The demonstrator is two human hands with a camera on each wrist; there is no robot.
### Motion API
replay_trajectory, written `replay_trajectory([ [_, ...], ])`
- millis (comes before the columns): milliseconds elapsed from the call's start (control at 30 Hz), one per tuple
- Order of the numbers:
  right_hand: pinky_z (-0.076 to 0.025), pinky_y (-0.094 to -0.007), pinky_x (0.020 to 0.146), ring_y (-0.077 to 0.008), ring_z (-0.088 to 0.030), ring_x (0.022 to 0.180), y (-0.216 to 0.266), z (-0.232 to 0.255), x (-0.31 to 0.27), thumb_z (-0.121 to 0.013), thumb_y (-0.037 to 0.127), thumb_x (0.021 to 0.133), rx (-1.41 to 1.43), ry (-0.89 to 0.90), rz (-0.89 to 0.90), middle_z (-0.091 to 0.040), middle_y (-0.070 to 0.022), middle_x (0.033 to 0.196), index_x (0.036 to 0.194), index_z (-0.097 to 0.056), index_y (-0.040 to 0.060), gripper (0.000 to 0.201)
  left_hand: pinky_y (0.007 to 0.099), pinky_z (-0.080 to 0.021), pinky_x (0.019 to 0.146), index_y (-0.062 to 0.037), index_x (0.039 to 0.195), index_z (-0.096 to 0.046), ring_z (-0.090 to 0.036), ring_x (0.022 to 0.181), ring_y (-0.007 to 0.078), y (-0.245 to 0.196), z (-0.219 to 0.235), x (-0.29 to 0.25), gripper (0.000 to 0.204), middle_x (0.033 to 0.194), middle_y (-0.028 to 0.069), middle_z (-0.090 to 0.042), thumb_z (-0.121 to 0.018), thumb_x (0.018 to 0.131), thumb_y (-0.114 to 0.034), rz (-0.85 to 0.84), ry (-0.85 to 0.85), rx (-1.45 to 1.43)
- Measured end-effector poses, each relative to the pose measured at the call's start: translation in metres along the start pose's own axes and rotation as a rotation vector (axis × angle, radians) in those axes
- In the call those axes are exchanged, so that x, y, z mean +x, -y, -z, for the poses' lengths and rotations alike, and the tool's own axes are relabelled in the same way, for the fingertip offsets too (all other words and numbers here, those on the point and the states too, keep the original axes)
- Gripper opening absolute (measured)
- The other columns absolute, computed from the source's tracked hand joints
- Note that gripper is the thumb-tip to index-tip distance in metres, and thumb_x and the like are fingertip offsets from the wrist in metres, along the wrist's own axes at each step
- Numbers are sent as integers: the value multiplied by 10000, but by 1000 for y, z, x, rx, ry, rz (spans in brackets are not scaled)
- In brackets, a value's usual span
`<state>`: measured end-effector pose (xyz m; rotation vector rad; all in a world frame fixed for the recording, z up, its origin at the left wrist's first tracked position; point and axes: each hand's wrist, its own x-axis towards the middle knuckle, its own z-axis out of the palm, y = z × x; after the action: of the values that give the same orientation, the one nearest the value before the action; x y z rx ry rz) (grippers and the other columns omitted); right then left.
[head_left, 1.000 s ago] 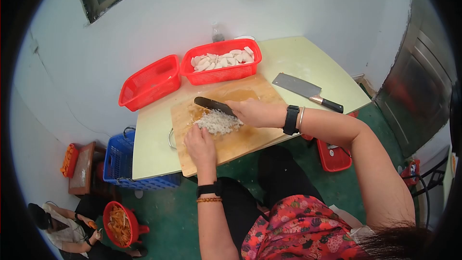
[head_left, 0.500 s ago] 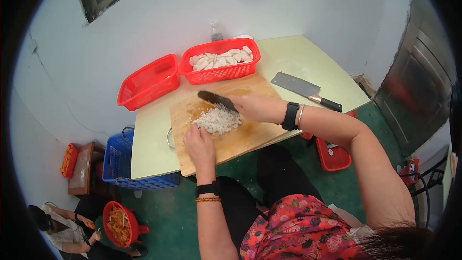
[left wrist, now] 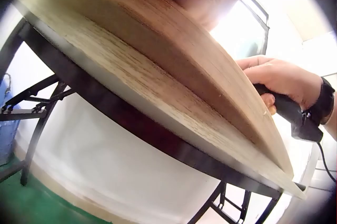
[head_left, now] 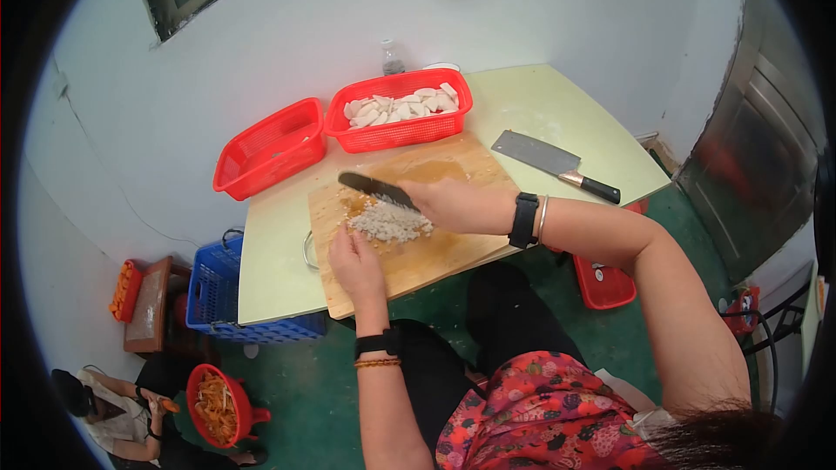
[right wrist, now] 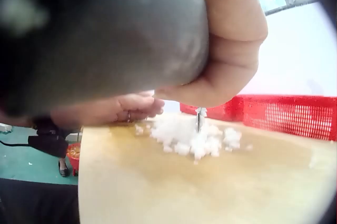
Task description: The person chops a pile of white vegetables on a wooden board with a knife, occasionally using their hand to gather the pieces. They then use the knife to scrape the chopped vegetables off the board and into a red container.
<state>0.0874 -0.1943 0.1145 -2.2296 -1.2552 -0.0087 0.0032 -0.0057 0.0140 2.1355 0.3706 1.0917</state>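
My right hand (head_left: 448, 204) grips a knife with a dark, broad blade (head_left: 376, 188), held over a heap of chopped white pieces (head_left: 392, 221). Seen from the right wrist, the thin blade stands on edge in the white heap (right wrist: 181, 139), and the curled fingers (right wrist: 231, 71) sit above it. My left hand (head_left: 358, 265) rests at the near left side of the heap, its fingers fairly straight and holding nothing, fingertips right by the pieces. Beneath everything lies a wooden cutting board (head_left: 453, 248); its thick edge (left wrist: 210, 92) shows in the left wrist view.
A red basket (head_left: 401, 135) with white slices and another red basket (head_left: 270, 161) stand behind the board. A cleaver (head_left: 535, 152) lies on the table (head_left: 601, 135) at right. Below left are a blue crate (head_left: 213, 287) and a seated person (head_left: 117, 413) beside a red tub (head_left: 248, 413).
The knife in my right hand has shifted left across the heap over the last half second. My left hand has drawn slightly to the left and stays beside the heap.
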Motion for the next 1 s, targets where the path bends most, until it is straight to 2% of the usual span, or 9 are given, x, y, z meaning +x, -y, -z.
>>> replay_trajectory([
  [200,-499,-501,689,-443,-631,795,25,15,2,-456,59,914,37,79,-57,-643,-250,838,1113,-541,-5,225,420,-443,902,64,1216,-575,-563,1020,364,2,2,1,332,1076,218,-605,-525,942,-116,46,-56,-9],
  [300,-499,-501,694,-442,-629,800,11,-8,1,-447,52,914,5,-8,124,-642,-244,854,1128,-523,-18,238,418,-444,908,59,1218,-577,-564,1025,361,0,1,-1,327,1090,217,-604,-520,943,-108,50,-70,-9],
  [400,-496,-505,709,-442,-627,838,12,-10,4,-452,49,908,-30,60,61,-641,-253,896,1130,-517,-24,243,414,-446,909,55,1214,-581,-566,1024,356,4,0,2,318,1102,214,-602,-514,944,-99,51,-100,-37],
  [500,-496,-501,720,-444,-625,855,11,-13,8,-467,46,898,61,-13,56,-640,-252,910,1122,-524,-26,242,409,-449,906,56,1207,-583,-567,1017,348,6,2,0,309,1101,208,-598,-508,948,-95,53,-127,-65],
  [600,-496,-497,712,-444,-626,849,14,-17,-1,-477,38,887,-76,66,77,-643,-253,898,1124,-526,-30,252,402,-454,900,58,1202,-583,-569,1013,340,2,3,-1,303,1098,202,-594,-503,954,-96,71,-137,-80],
  [700,-497,-499,702,-445,-628,825,11,-17,11,-473,35,885,-24,15,143,-648,-249,885,1121,-522,-31,249,395,-459,895,59,1197,-584,-570,1011,334,0,4,1,299,1093,197,-592,-497,960,-101,77,-150,-74],
  [800,-495,-497,726,-440,-627,854,27,-8,7,-465,46,897,65,26,67,-645,-257,905,1096,-536,-26,223,393,-460,892,58,1190,-588,-571,1011,332,1,5,0,296,1089,196,-591,-494,964,-107,66,-159,-75],
  [900,-495,-495,742,-440,-625,867,14,-25,5,-458,64,914,-26,50,131,-641,-264,912,1080,-553,-18,208,395,-458,894,56,1184,-593,-571,1012,333,0,4,0,294,1089,197,-591,-492,964,-111,76,-154,-73],
  [1000,-495,-498,740,-439,-627,866,17,-20,10,-465,61,910,67,25,97,-643,-270,904,1105,-546,-14,225,375,-452,932,52,1190,-601,-578,1059,312,0,6,2,303,1135,194,-605,-498,973,-133,111,-142,-64],
])
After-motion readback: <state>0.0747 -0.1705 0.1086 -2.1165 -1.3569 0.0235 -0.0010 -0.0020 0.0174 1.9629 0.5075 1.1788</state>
